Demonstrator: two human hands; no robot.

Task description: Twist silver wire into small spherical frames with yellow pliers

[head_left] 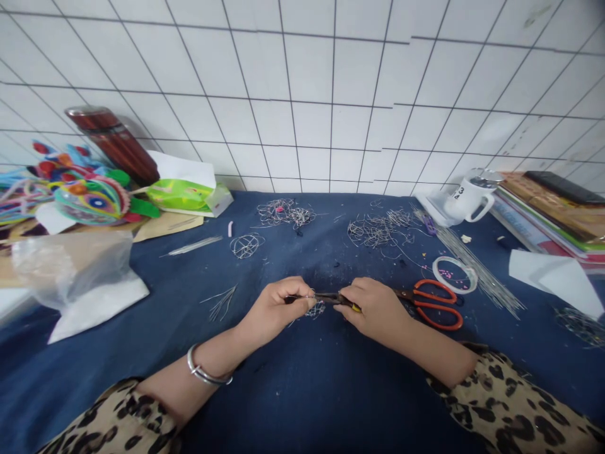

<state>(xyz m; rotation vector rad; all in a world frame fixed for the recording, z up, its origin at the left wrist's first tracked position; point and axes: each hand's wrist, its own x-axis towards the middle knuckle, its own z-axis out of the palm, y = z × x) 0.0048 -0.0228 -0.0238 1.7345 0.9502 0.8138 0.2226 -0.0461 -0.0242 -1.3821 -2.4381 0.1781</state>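
At the middle of the table my left hand (278,306) is closed in a pinch on a small piece of bent silver wire (316,309), part of which hangs below the fingertips. A dark tip also shows beside these fingers, and I cannot make out what it is. My right hand (373,308) is wrapped around a pair of pliers (329,298). Their dark jaws point left and reach the left fingertips, and a bit of yellow handle shows under the right hand. Just right of that hand lie scissors (437,306) with orange-red handles.
Tangled wire heaps (378,230) and a wire ball (246,246) lie farther back. Straight wires (482,271) and a clear ring (454,275) are at right, near a white mug (470,198). A plastic bag (94,277), tissue pack (186,192) and red flask (113,144) stand left.
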